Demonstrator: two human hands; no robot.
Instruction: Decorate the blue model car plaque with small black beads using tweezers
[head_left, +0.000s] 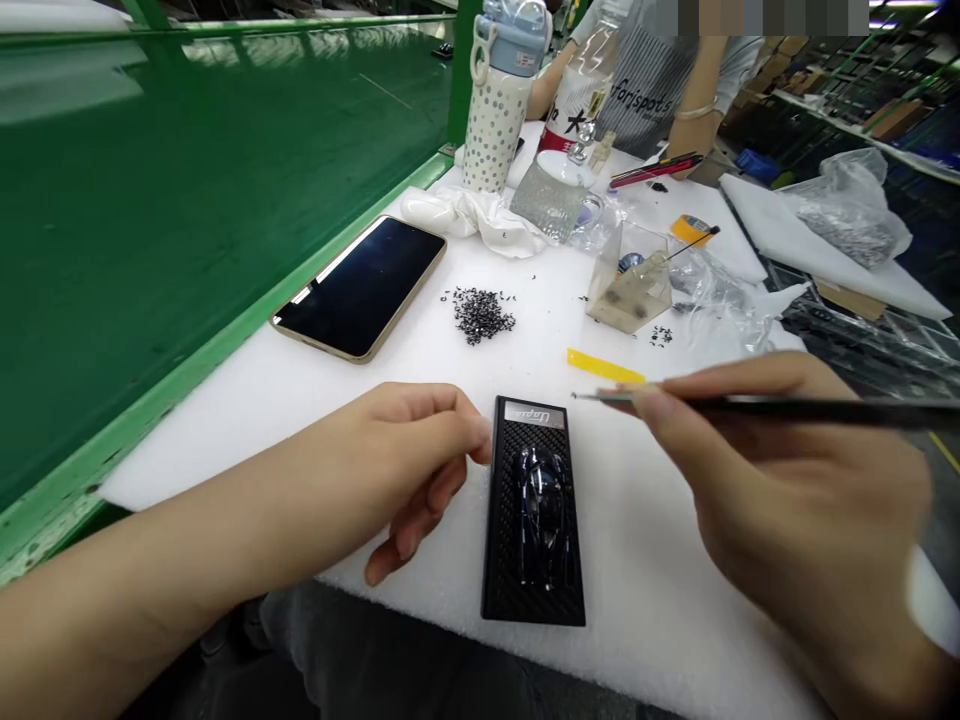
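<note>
My right hand (780, 500) grips slim dark tweezers (611, 397) like a pen. A tiny dark speck shows at their tip, too small to name. The tip hangs just right of a black rectangular base (499, 580), which has a textured top and a silver label. A glossy dark model car shell (544, 515) rests on this base. Beside its upper left edge is my left hand (405, 470), thumb and forefinger together and the other fingers curled. Whether anything lies between those fingertips is hidden. Beyond the base, a pile of tiny black parts (482, 315) sits on the white foam sheet (637, 620).
A phone (360, 290) lies at the left by the green rail. A yellow strip (604, 366) and a clear open container (630, 280) are beyond my right hand. Farther back stand a dotted bottle (495, 130) and a glass cup (551, 200). Another person (660, 80) sits opposite.
</note>
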